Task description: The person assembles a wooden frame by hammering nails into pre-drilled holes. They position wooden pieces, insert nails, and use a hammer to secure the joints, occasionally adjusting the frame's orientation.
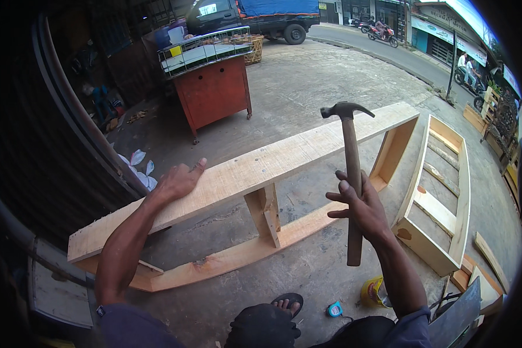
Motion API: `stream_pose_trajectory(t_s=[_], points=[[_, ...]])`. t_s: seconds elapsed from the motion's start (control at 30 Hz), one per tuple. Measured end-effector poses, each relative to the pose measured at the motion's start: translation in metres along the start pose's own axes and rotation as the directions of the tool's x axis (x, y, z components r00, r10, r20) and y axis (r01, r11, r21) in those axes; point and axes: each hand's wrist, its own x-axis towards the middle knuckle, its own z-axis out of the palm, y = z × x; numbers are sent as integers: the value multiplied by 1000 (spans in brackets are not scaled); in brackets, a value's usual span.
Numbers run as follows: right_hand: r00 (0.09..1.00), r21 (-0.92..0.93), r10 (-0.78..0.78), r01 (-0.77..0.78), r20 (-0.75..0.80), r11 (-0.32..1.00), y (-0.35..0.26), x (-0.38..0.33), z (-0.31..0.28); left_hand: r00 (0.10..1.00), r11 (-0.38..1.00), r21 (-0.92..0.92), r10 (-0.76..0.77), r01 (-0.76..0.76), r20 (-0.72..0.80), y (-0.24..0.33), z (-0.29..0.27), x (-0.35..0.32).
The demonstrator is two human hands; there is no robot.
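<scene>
A long wooden frame (pixel 261 159) of pale planks stands on its side across the ground before me. My left hand (pixel 178 184) rests on its upper plank, left of the middle, with the fingers curled together; a small dark thing shows at the fingertips, too small to name. Nail heads dot the plank to the right of that hand. My right hand (pixel 362 206) holds a claw hammer (pixel 351 142) upright by its wooden handle, in front of the plank's right part. Its thumb side grips the handle while several fingers stick out to the left.
A second wooden frame (pixel 414 223) with crosspieces lies at the right. Near my feet are a blue tape measure (pixel 334 310) and a yellow container (pixel 375 292). Beyond stand a red wheeled cart (pixel 213 93) and a dark truck (pixel 261 23). Corrugated metal (pixel 35 156) lines the left.
</scene>
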Motion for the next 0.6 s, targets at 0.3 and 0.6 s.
stream_pose_trajectory(t_s=[0.3, 0.6], points=[[994, 100, 103, -99, -36, 990, -26, -8, -7, 932, 990, 91, 130, -105, -339, 6, 20, -114], [955, 149, 281, -264, -101, 953, 173, -55, -47, 873, 955, -12, 266, -297, -409, 30, 209, -197]])
